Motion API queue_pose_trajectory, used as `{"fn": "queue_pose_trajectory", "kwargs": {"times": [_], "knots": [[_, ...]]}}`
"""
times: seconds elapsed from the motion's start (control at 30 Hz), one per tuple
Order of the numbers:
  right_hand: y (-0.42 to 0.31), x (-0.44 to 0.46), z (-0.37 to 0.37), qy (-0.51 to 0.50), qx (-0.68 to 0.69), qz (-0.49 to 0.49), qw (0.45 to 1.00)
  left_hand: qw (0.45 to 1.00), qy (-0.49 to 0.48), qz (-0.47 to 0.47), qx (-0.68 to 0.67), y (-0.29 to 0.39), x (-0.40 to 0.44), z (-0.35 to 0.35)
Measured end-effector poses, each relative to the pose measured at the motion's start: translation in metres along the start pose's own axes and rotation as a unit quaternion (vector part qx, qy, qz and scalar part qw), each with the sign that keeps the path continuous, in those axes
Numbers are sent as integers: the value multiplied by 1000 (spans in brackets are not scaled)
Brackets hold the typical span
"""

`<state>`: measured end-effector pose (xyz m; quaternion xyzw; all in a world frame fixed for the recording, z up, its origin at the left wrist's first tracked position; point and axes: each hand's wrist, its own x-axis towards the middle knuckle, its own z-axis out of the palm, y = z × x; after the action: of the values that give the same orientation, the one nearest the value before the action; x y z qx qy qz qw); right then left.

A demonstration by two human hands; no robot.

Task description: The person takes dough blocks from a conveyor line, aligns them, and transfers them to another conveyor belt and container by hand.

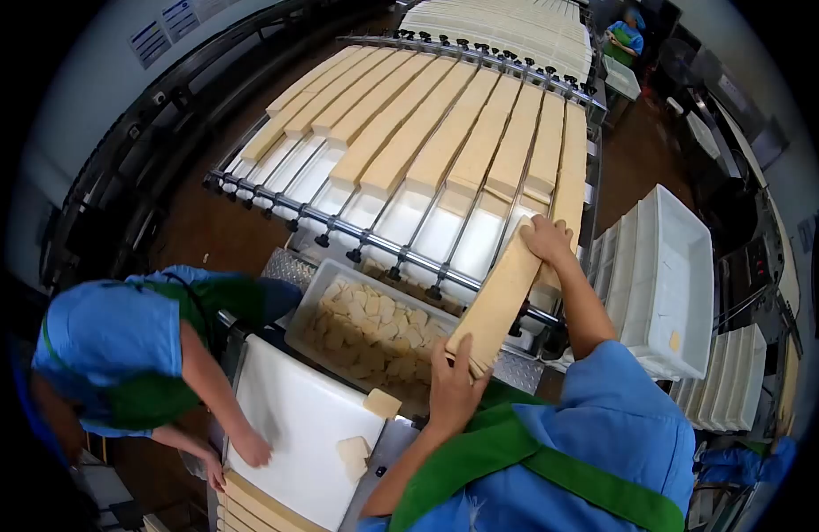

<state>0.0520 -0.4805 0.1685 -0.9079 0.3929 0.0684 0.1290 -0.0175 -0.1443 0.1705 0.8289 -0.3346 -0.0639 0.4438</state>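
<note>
A long, pale yellow block (496, 301) is held between my two hands, tilted over the front rail of the conveyor (427, 232). My left hand (454, 386) is closed round its lower end, where thin layers show. At the upper end my right hand (549, 239) grips the block, fingers wrapped over it. More long blocks (418, 115) lie in lanes on the white conveyor, split by thin metal rods. Below the rail, a white bin (296, 337) holds many cut pieces (374, 328).
A co-worker (117, 346) at the left reaches over a white board (294, 426) with a few pieces on it. Stacked white crates (680, 293) stand at the right. Another person (624, 40) is at the far back. Black-knobbed rails edge the conveyor.
</note>
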Motion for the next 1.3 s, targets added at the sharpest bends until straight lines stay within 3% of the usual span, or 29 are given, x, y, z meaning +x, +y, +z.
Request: {"fn": "queue_pose_trajectory", "kwargs": {"times": [0.17, 0.4, 0.5, 0.67, 0.8, 0.87, 0.9, 0.97, 1.07, 1.1, 1.17, 1.23, 1.3], "knots": [[15, 62, 8, -21, -36, -43, 998, 998, -48, -13, -32, 9, 18, 26], [25, 91, 21, -14, 11, -24, 1000, 997, -65, -32, -25, 21, 51, 40], [32, 105, 28, 69, 50, -12, 996, 995, -81, -39, -39, 18, 64, 52], [35, 111, 33, 211, -22, -61, 975, 993, -90, -44, -54, 14, 81, 65], [34, 107, 29, 197, -12, -34, 980, 992, -106, 0, -70, -1, 99, 83], [30, 94, 34, 332, 31, -73, 940, 990, -111, 14, -85, -7, 108, 94], [27, 83, 34, 332, 31, -74, 940, 990, -113, 10, -81, -7, 112, 99], [19, 54, 34, 268, 128, -169, 940, 991, -111, 9, -76, -8, 116, 100], [10, -14, 42, 185, 249, -353, 883, 991, -95, 23, -94, -12, 109, 95], [8, -42, 39, 149, 268, -408, 860, 985, -98, -10, -140, -17, 105, 89], [9, -76, 35, 81, 111, -516, 845, 977, -99, -41, -184, -29, 97, 77], [13, -85, 35, 94, 80, -516, 848, 994, 2, 11, -104, -44, 85, 61], [11, -89, 37, 114, 45, -515, 848, 996, 57, -29, -69, -57, 71, 41]]}}
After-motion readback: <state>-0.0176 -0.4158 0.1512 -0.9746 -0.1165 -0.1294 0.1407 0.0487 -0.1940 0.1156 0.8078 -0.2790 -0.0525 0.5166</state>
